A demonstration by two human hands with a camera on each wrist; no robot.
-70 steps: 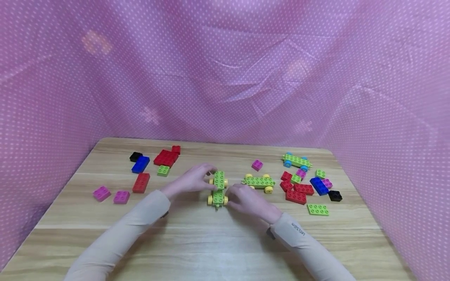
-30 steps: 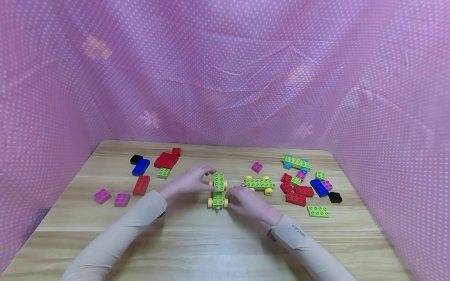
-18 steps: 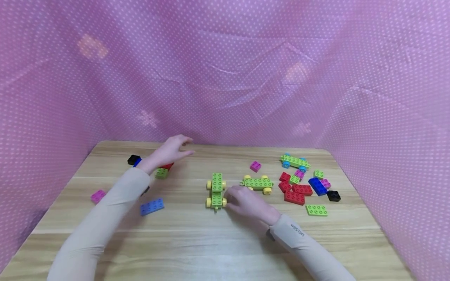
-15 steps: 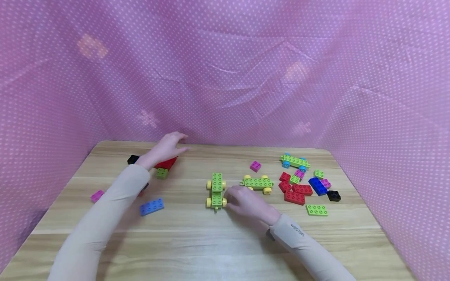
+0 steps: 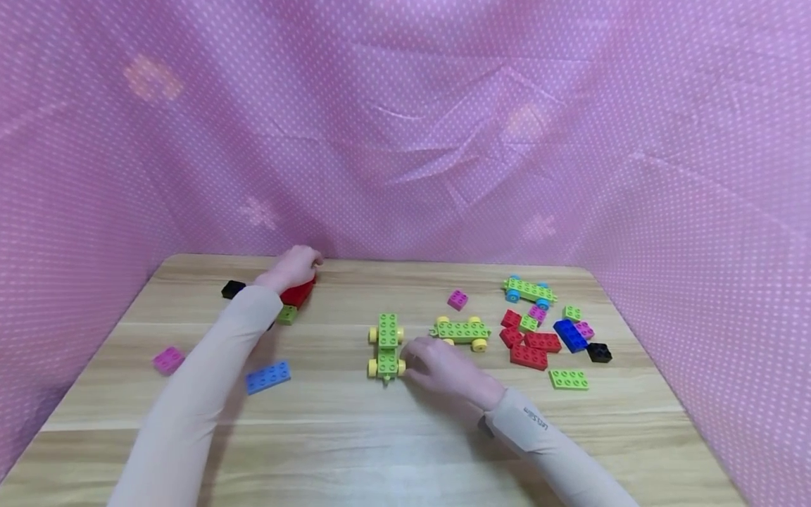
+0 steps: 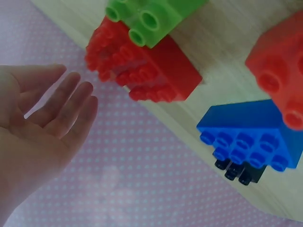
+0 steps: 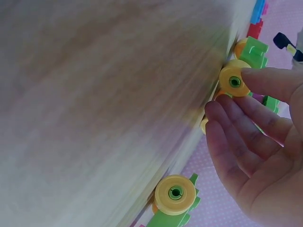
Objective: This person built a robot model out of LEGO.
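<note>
Left hand point(image 5: 293, 267) over far-left red brick point(image 5: 298, 291), fingers relaxed, empty | right hand point(image 5: 443, 367) fingertips touched green wheeled car point(image 5: 386, 346)

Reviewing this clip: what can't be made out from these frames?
- Head view: the left hand covers the red bricks, so contact is unclear; the left wrist view shows straight fingers apart from them.
- Right wrist view: the table is blurred, and the green wheeled car is cut by the edge, showing only yellow wheels.
- Head view: the right hand hides its own grip on the car.
</note>
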